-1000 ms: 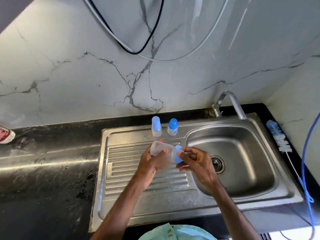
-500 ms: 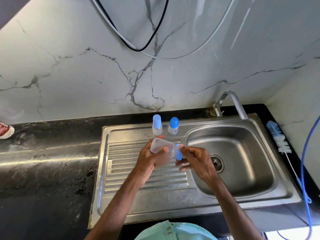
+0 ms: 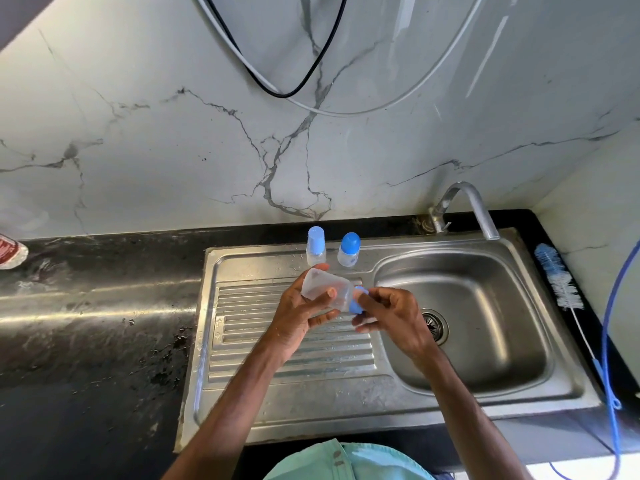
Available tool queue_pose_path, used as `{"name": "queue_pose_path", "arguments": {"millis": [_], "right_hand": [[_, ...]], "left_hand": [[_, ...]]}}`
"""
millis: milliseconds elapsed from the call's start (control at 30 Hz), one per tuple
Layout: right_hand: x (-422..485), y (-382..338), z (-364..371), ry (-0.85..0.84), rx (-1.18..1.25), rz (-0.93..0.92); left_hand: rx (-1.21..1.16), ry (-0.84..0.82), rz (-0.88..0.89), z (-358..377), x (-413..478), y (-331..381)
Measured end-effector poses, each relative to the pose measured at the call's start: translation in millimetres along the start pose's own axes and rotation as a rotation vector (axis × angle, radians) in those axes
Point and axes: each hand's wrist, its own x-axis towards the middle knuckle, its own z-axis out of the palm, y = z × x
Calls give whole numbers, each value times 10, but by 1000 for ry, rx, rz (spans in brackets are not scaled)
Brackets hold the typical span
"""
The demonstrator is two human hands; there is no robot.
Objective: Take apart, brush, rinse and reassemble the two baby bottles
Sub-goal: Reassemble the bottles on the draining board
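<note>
Because the bottle (image 3: 323, 292) is judged light, thin-walled and likely slippery, it is best clasped round its body, as is done by the left grip (image 3: 300, 315) over the drainboard (image 3: 235, 327), while its blue ring (image 3: 356, 305) is pinched by the right grip (image 3: 393, 315).

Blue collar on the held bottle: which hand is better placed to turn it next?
Probably right: the right hand pinches the blue collar, while the left hand grips the clear bottle, steadying it.
</note>
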Motion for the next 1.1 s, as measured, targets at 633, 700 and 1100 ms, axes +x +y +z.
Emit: {"name": "queue_pose_path", "arguments": {"millis": [633,700,1100], "right_hand": [[15,45,47,36,80,63],[8,56,42,20,122,92],[375,410,-59,-133,306,423]], "left_hand": [[103,8,17,28,24,-1],[139,-16,34,-7,23,31],[331,-4,73,-287,142,56]]}}
